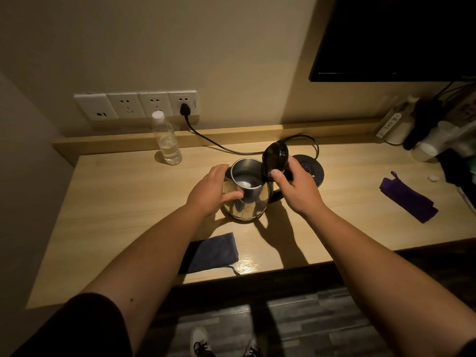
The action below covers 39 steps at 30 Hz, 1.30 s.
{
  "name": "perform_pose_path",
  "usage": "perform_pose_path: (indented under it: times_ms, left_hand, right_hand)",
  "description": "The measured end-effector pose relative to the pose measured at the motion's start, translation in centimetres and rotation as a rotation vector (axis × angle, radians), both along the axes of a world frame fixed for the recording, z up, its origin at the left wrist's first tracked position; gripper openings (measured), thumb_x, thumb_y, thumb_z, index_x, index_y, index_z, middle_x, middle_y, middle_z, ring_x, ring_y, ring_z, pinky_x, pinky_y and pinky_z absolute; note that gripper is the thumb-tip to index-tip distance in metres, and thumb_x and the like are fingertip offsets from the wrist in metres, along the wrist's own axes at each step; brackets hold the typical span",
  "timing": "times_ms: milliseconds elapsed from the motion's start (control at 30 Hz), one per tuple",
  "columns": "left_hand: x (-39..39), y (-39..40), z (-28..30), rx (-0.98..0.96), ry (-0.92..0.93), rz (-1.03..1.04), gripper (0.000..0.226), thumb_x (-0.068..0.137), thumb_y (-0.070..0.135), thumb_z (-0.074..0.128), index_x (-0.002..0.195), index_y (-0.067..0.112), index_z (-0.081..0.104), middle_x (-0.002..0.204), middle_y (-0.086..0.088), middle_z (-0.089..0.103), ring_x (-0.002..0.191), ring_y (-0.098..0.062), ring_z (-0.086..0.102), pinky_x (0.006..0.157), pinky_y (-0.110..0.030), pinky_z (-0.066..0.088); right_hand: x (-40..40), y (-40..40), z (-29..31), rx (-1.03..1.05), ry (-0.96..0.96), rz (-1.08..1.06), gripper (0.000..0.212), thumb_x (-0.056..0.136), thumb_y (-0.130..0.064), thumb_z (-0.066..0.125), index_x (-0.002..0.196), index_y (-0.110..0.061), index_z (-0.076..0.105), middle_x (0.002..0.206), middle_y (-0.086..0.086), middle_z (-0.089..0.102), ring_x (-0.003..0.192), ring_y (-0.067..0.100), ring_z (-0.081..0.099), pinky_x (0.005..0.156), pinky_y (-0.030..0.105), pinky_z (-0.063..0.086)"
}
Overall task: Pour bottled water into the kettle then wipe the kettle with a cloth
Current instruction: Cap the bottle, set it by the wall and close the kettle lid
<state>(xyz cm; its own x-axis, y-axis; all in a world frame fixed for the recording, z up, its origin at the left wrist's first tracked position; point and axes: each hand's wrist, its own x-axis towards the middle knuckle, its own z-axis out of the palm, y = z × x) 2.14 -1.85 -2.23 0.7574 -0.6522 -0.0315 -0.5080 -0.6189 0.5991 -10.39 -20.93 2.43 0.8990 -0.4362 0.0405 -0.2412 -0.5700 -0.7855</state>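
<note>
Left hand [213, 190], at the centre of the frame, is wrapping around the steel body of the kettle [244, 199], with the thumb lying across the near wall and the fingers curling behind the far side. Right hand [296, 188] is reaching in from the lower right; its thumb is pressing at the hinge end of the black lid [275, 157], which is standing raised above the open mouth. Whether its other fingers are closing round the handle cannot be told, since the hand is hiding it.

The kettle is resting on the desk [116, 215], off its round power base [309, 171], which is lying just behind the right hand. The water bottle [167, 139], capped and roughly a third full, is standing well apart at the upper left, below the wall sockets [136, 105]. A dark blue cloth [213, 253] is lying at the near desk edge, under the left forearm; a purple cloth [408, 197] is lying far to the right.

Judged risks: the lid may be dropping shut once the thumb is leaving it, blocking the pour; the bottle is needing uncapping, so both hands may be letting go together; water may be spilling towards the powered base and its cord [219, 144].

Both forearms are extending forward and converging on the kettle, wrists slightly bent downward.
</note>
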Motion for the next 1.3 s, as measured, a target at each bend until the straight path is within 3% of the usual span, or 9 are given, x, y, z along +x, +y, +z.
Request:
perform_pose_path:
  times_ms: [200, 400, 600, 967, 1167, 1300]
  left_hand:
    - [-0.1, 0.1, 0.0, -0.012, 0.002, 0.008, 0.083, 0.084, 0.046, 0.073, 0.149, 0.017, 0.031, 0.152, -0.005, 0.037, 0.131, -0.022, 0.046, 0.101, -0.036, 0.042]
    - [-0.1, 0.1, -0.2, -0.026, 0.01, 0.018, 0.082, 0.084, 0.046, 0.073, 0.149, 0.018, 0.031, 0.152, -0.003, 0.038, 0.132, -0.022, 0.045, 0.102, -0.037, 0.043]
    - [-0.1, 0.1, -0.3, -0.026, 0.01, 0.021, 0.082, 0.084, 0.046, 0.073, 0.149, 0.019, 0.031, 0.153, -0.003, 0.038, 0.134, -0.022, 0.044, 0.104, -0.039, 0.042]
    - [0.0, 0.1, -0.4, -0.026, 0.009, 0.019, 0.084, 0.084, 0.049, 0.072, 0.15, 0.019, 0.03, 0.153, -0.003, 0.037, 0.135, -0.023, 0.043, 0.104, -0.039, 0.042]
    - [0.0, 0.1, -0.2, -0.009, 0.007, 0.018, 0.085, 0.083, 0.049, 0.072, 0.151, 0.018, 0.029, 0.155, -0.004, 0.036, 0.137, -0.023, 0.042, 0.106, -0.04, 0.041]
    - [0.0, 0.1, -0.2, -0.005, 0.004, 0.022, 0.084, 0.084, 0.048, 0.072, 0.15, 0.018, 0.03, 0.154, -0.003, 0.037, 0.135, -0.023, 0.043, 0.104, -0.038, 0.041]
  right_hand:
    - [0.3, 0.5, 0.1, -0.076, -0.02, 0.031, 0.036, 0.093, -0.046, 0.048, 0.126, -0.033, 0.052, 0.115, -0.007, 0.064, 0.109, 0.015, 0.057, 0.09, 0.046, 0.052]
    - [1.3, 0.9, -0.1, -0.178, 0.024, 0.069, 0.057, 0.09, -0.052, 0.052, 0.142, -0.032, 0.04, 0.135, -0.005, 0.058, 0.124, 0.017, 0.051, 0.099, 0.044, 0.049]
    - [2.0, 1.0, 0.5, -0.28, 0.052, 0.163, 0.064, 0.089, -0.045, 0.061, 0.145, -0.026, 0.038, 0.142, 0.001, 0.052, 0.129, 0.022, 0.048, 0.106, 0.048, 0.042]
    - [2.9, 0.6, 0.2, -0.382, 0.136, 0.26, 0.057, 0.091, -0.051, 0.055, 0.143, -0.034, 0.039, 0.148, 0.001, 0.043, 0.133, 0.024, 0.042, 0.11, 0.05, 0.031]
    - [4.3, 0.7, 0.2, -0.43, 0.201, 0.326, 0.038, 0.1, -0.044, 0.038, 0.135, -0.033, 0.05, 0.152, 0.004, 0.035, 0.136, 0.027, 0.037, 0.11, 0.051, 0.028]
    - [5.0, 0.9, -0.1, -0.489, 0.226, 0.368, 0.034, 0.101, -0.039, 0.039, 0.131, -0.035, 0.054, 0.152, 0.001, 0.036, 0.136, 0.027, 0.036, 0.108, 0.05, 0.028]
